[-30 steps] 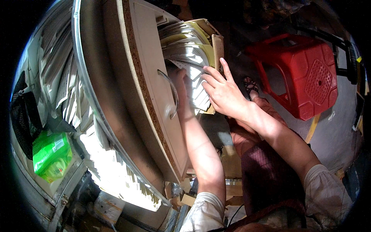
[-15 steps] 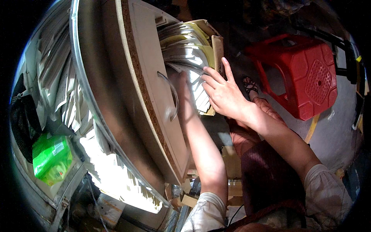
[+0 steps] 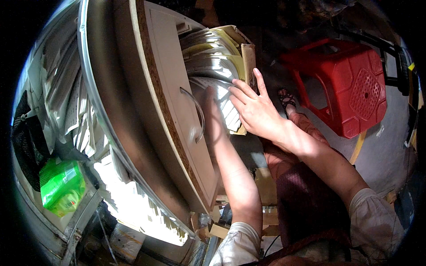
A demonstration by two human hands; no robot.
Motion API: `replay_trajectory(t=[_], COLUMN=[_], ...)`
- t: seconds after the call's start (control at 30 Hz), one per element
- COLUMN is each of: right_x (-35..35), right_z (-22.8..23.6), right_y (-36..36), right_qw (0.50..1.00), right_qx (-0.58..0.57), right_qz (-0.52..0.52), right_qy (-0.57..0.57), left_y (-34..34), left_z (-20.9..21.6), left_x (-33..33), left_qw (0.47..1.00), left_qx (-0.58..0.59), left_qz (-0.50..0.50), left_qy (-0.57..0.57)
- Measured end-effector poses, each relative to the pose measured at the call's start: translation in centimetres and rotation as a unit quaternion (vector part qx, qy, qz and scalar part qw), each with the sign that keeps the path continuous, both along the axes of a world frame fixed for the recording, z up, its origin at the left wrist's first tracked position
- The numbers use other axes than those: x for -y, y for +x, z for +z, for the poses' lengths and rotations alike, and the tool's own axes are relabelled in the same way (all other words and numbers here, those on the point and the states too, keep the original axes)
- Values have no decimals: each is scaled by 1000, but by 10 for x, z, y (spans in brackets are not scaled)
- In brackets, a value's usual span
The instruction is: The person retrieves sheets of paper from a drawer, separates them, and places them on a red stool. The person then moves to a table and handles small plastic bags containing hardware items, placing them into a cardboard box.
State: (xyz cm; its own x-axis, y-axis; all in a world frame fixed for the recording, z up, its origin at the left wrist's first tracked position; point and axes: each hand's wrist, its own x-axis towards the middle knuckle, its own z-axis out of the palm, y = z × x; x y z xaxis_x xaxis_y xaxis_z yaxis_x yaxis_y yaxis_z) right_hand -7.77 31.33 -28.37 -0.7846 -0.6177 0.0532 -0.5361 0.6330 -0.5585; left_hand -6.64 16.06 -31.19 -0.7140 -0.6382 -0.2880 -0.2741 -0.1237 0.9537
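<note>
A thick stack of papers and yellow folders (image 3: 217, 48) sits in a worn cardboard box (image 3: 249, 62), beside and partly below the pale drawer front (image 3: 171, 66). My left hand (image 3: 211, 108) reaches in among the papers next to the metal handle (image 3: 200, 116); shadow and the drawer front hide its fingers. On the right side of the papers rests my right hand (image 3: 256, 108). Its fingers are stretched out and apart, fingertips against the curved sheets and thumb-side finger raised near the box flap. No held thing shows in that hand.
A red plastic stool (image 3: 355, 84) stands on the grey floor at right. The desk's metal-trimmed edge (image 3: 104, 106) curves down the left. Beyond it lie piled papers (image 3: 66, 84) and a green plastic packet (image 3: 63, 186). Cardboard scraps (image 3: 266, 184) are below my left arm.
My right hand has shifted slightly left and spreads on the papers a little lower. The left hand stays within the stack. The view has tilted slightly.
</note>
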Motion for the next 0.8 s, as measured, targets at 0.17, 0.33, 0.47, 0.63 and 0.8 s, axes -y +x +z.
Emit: replay_trajectory(t=[0.17, 0.33, 0.47, 0.63, 0.8], right_x=[0, 11, 12, 17, 16], right_z=[-4, 0, -2, 0, -6], right_y=[-2, -4, -3, -2, -3], right_qw=[1000, 999, 997, 995, 996], right_qx=[-4, -15, -1, -4, -3], right_qz=[-7, -5, -3, 1, -10], right_qy=[9, 45, 77, 98, 86], left_y=[-4, 9, 13, 15, 5], left_z=[10, -36, -37, -36, 3], left_x=[-10, 25, 34, 34, 4], left_qw=[998, 998, 995, 998, 994], left_qx=[18, 59, 79, 12, 56], left_qz=[14, 0, -52, -40, -92], left_qy=[53, -32, 3, 45, 2])
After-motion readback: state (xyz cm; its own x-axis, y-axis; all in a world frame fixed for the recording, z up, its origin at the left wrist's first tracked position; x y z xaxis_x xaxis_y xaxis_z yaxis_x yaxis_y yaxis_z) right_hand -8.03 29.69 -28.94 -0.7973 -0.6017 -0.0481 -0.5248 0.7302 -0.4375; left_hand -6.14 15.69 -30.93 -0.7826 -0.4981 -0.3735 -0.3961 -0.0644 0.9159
